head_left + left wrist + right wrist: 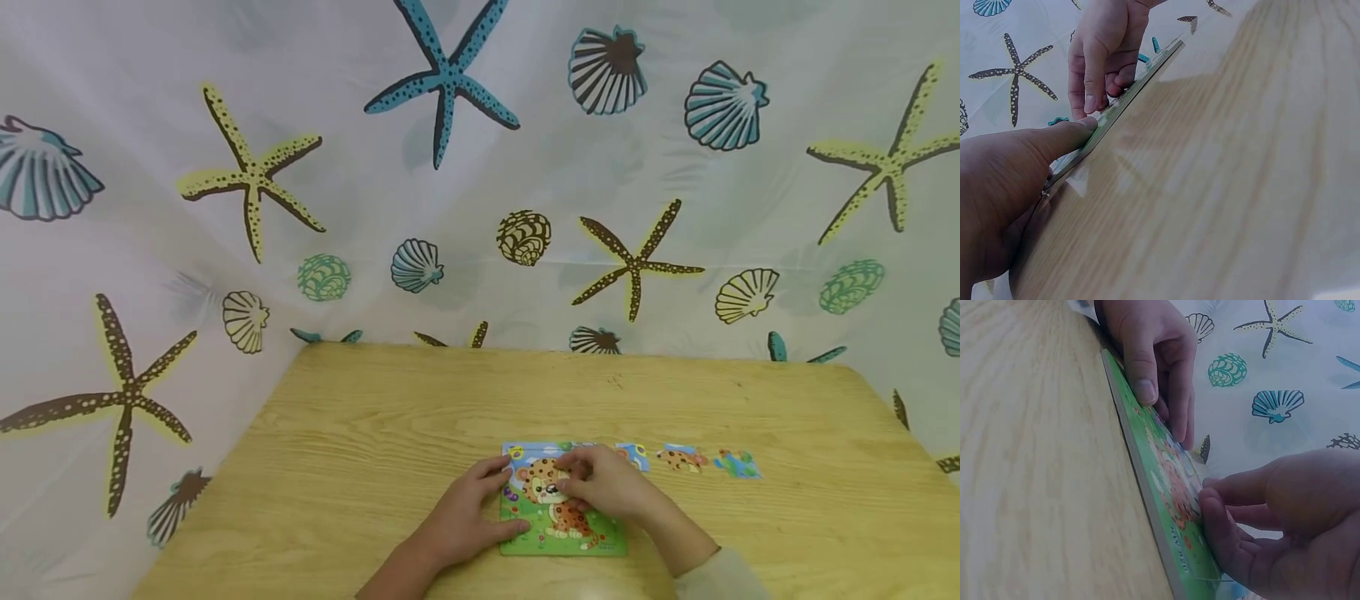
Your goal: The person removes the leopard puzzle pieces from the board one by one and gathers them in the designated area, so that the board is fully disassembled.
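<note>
A jigsaw puzzle board (525,542) with a spotted leopard cub on green grass and blue sky lies flat on the wooden table. My left hand (472,512) steadies its left side, with the thumb resting on the lower left and the fingers at the upper left edge. Over the upper right part, my right hand (607,483) pinches a puzzle piece against the board; fingertips hide most of it. In the right wrist view, the thumb and index fingertips of the right hand (1272,519) meet at the board's surface.
Right of the board lie a few loose puzzle pieces: one blue and yellow (636,455), one with leopard spots (682,458), one blue and green (738,464). A white curtain (480,292) with starfish and shells hangs behind the wooden table (375,417).
</note>
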### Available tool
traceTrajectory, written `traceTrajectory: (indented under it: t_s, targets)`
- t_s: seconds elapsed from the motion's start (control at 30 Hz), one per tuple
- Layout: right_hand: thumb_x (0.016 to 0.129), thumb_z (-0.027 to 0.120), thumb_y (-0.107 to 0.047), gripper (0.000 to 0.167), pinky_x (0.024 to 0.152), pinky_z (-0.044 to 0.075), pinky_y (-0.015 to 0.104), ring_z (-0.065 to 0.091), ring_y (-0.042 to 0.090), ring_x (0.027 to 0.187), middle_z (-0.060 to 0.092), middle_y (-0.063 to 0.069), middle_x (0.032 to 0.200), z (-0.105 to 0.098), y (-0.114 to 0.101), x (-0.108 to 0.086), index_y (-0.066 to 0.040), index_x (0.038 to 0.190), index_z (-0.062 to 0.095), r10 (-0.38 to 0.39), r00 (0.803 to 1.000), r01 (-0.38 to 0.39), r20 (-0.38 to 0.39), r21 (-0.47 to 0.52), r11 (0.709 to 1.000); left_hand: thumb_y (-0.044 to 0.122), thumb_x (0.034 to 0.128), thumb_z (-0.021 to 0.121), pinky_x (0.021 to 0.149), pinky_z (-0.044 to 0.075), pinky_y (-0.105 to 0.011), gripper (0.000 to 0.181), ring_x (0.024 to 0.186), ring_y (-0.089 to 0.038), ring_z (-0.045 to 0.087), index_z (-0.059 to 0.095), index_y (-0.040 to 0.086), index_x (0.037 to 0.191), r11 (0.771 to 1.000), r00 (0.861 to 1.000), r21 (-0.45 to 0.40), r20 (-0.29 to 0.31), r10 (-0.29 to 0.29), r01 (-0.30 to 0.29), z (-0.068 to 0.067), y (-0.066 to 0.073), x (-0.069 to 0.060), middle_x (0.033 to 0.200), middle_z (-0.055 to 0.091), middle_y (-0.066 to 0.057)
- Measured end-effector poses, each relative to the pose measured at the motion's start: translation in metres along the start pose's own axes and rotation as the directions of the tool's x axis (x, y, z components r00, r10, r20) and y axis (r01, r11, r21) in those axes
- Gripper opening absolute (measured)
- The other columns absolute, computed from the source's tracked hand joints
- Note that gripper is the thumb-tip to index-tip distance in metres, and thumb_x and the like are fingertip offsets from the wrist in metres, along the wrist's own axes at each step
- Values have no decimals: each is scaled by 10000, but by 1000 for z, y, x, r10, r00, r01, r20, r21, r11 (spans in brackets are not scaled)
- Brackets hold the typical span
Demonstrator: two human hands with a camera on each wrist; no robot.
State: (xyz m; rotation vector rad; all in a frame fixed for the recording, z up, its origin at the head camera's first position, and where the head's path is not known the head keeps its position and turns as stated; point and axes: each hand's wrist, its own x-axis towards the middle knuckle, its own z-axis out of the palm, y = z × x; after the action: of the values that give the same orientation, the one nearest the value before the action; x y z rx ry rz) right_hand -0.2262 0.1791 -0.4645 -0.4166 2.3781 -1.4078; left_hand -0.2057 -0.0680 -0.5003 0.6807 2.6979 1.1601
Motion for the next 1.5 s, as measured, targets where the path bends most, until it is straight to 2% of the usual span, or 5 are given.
traceTrajectory:
  t_s: [0.3,0.53,0.67,0.93,1.5]
  targets:
    - [930,715,-134,238,586,522,282,617,157,689,613,95,951,0,-3,0,-43,1128,621,29,996,-31,-84,-20,999,514,852,754,1137,389,-544,837,1435,-353,406,497,-23,1441,1000,1000,8,-6,4,-4,0,-1,-1,1566,408,-92]
    - [926,718,-143,206,569,476,239,604,198,718,625,80,928,-18,-6,-6,-22,1056,613,-67,996,63,-58,-70,996,513,849,757,1142,381,-543,844,1446,-352,390,490,-18,1448,1000,1000,-6,2,-3,3,0,-1,1,1573,397,-90]
    - [940,706,-151,230,648,535,242,617,193,788,622,89,920,-27,-1,-10,11,1060,596,-95,995,95,-16,3,995,511,850,757,1140,386,-537,843,1449,-350,386,488,-15,1451,1000,1000,3,8,-6,6,-1,-2,1,1576,393,-87]
    - [980,651,-148,414,779,607,333,676,212,852,642,108,923,-36,11,-17,55,1327,551,-21,999,13,32,209,978,496,852,762,1136,389,-541,835,1446,-359,387,491,-25,1445,1000,1000,3,4,12,-12,-1,-2,1,1574,394,-93]
    - [959,681,-159,465,826,613,351,680,194,919,640,119,1025,-66,33,-58,95,1314,521,55,998,-60,27,261,964,549,857,730,1145,385,-530,854,1458,-335,375,473,11,1468,1000,1000,20,10,5,-6,1,-5,-1,1589,375,-55]
